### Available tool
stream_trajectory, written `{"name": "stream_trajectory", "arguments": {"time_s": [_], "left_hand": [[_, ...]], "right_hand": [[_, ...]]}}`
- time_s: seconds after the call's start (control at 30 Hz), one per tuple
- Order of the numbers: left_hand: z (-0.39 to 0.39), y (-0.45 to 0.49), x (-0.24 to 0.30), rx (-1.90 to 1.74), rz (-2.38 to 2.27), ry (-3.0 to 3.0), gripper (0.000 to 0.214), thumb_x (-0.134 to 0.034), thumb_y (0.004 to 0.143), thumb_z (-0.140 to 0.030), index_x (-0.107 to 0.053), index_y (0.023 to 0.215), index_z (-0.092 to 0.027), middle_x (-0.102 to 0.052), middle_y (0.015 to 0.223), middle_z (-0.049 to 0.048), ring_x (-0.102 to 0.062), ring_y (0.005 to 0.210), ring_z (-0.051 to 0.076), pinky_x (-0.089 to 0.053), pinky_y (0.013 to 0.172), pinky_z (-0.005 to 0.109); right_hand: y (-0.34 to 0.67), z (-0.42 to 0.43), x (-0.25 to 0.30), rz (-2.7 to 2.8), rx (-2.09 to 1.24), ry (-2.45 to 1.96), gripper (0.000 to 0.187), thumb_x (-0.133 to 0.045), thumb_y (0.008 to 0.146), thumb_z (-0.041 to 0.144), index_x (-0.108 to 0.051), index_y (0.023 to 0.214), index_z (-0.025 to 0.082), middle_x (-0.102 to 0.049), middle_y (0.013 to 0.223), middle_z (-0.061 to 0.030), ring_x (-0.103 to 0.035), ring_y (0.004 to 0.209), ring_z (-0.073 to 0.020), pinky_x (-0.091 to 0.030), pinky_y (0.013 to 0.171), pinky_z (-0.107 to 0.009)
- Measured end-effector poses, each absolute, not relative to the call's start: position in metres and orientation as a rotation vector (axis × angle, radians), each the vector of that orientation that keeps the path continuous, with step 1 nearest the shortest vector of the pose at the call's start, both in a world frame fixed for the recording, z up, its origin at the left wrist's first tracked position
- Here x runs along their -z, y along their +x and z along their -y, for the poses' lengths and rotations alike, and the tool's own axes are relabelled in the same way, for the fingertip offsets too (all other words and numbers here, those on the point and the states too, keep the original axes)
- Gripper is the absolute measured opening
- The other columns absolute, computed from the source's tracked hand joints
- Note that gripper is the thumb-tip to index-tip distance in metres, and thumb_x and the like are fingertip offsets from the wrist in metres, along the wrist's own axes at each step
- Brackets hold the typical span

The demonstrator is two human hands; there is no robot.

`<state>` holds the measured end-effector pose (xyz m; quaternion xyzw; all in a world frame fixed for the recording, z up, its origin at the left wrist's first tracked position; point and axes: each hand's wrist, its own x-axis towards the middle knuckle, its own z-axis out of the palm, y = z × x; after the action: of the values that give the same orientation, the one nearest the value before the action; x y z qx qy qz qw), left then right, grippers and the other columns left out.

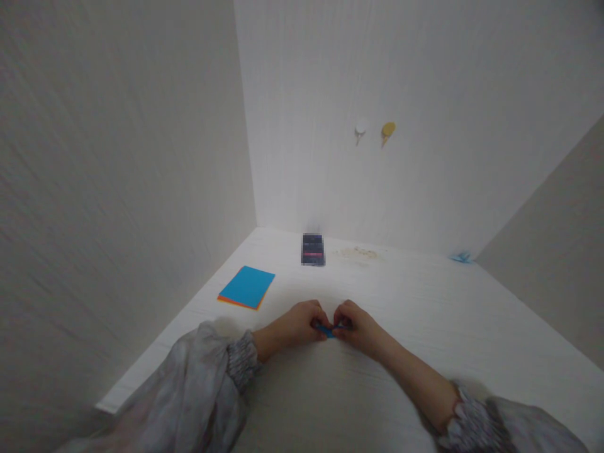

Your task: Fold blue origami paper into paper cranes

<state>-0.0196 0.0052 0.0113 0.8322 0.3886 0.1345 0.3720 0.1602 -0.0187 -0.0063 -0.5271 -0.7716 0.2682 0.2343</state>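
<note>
My left hand and my right hand meet at the middle of the white table. Both have their fingers curled and pinch a small folded piece of blue paper between them. Only a sliver of the paper shows between the fingertips. Grey patterned sleeves cover both forearms up to the wrists.
A stack of coloured paper sheets, blue on top and orange beneath, lies to the left. A dark phone stands against the back wall. A small blue paper object sits at the far right corner. Two wall hooks hang above.
</note>
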Motion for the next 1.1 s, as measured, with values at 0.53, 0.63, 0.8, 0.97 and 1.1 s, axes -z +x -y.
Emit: {"name": "stream_trajectory", "arguments": {"time_s": [0.53,0.63,0.8,0.97,1.1], "left_hand": [[-0.005,-0.017,-0.010,-0.344,-0.971,2.200,0.016,-0.065,0.062,-0.018,-0.070,0.077,-0.020,-0.052,0.077,-0.0004,-0.050,0.063,0.010,-0.038,0.060,0.020],[-0.007,-0.018,-0.006,-0.357,-0.941,2.234,0.015,-0.064,0.064,-0.020,-0.070,0.077,-0.022,-0.052,0.077,-0.0004,-0.050,0.066,0.010,-0.037,0.060,0.019],[-0.009,-0.019,-0.004,-0.322,-0.931,2.243,0.017,-0.064,0.064,-0.022,-0.070,0.080,-0.021,-0.052,0.079,-0.0004,-0.049,0.064,0.009,-0.037,0.062,0.019],[-0.007,-0.019,-0.006,-0.330,-0.944,2.272,0.016,-0.064,0.065,-0.022,-0.070,0.080,-0.022,-0.051,0.079,-0.0005,-0.048,0.063,0.009,-0.037,0.062,0.019],[-0.006,-0.020,-0.005,-0.355,-0.935,2.273,0.014,-0.063,0.066,-0.023,-0.070,0.078,-0.022,-0.052,0.079,-0.0007,-0.048,0.062,0.008,-0.037,0.060,0.018]], "right_hand": [[0.161,0.021,0.007,2.047,-0.803,-1.401,0.015,-0.065,0.061,0.022,-0.056,0.072,0.017,-0.046,0.072,0.0004,-0.043,0.063,-0.0124,-0.036,0.054,-0.023],[0.153,0.020,0.008,2.067,-0.735,-1.467,0.014,-0.064,0.058,0.015,-0.056,0.069,0.017,-0.046,0.073,0.0004,-0.044,0.064,-0.0123,-0.036,0.055,-0.022],[0.152,0.016,0.006,2.070,-0.770,-1.540,0.016,-0.060,0.055,0.007,-0.058,0.067,0.017,-0.048,0.071,0.0009,-0.045,0.062,-0.0114,-0.036,0.054,-0.021],[0.155,0.018,0.002,2.055,-0.817,-1.536,0.022,-0.057,0.053,0.002,-0.059,0.069,0.018,-0.047,0.065,0.0030,-0.044,0.060,-0.0107,-0.035,0.053,-0.020],[0.159,0.017,0.001,2.015,-0.909,-1.534,0.025,-0.055,0.053,0.000,-0.058,0.070,0.017,-0.046,0.062,0.0041,-0.043,0.058,-0.0102,-0.034,0.051,-0.019]]}}
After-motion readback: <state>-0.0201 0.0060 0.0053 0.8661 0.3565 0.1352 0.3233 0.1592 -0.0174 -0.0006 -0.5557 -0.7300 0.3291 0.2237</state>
